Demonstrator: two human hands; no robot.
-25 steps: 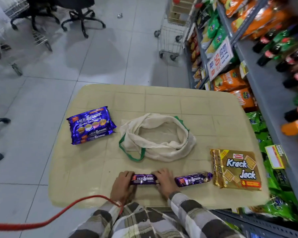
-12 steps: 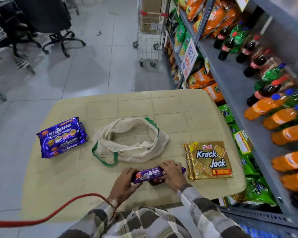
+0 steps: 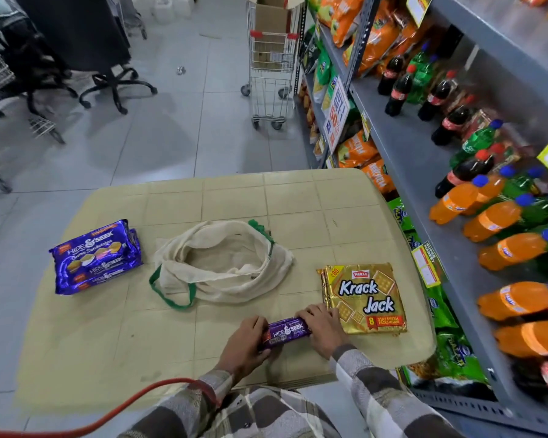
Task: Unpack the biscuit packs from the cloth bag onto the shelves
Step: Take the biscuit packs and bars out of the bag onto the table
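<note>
Two hands (image 3: 244,343) (image 3: 321,327) gripping purple pack (image 3: 287,331), one cloth bag (image 3: 222,267)

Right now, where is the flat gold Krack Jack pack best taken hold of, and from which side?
Take the Krack Jack pack by its near edge, coming from the person's side. It lies flat and wide on the table, too broad to span, so probably thumb on top, fingers slipped under that edge.

I'm watching a beige tiled table (image 3: 298,200), purple foil biscuit multipack (image 3: 97,257) lying left, cream cloth bag (image 3: 222,263) slumping centre, gold cracker pack (image 3: 366,298) lying right
</note>
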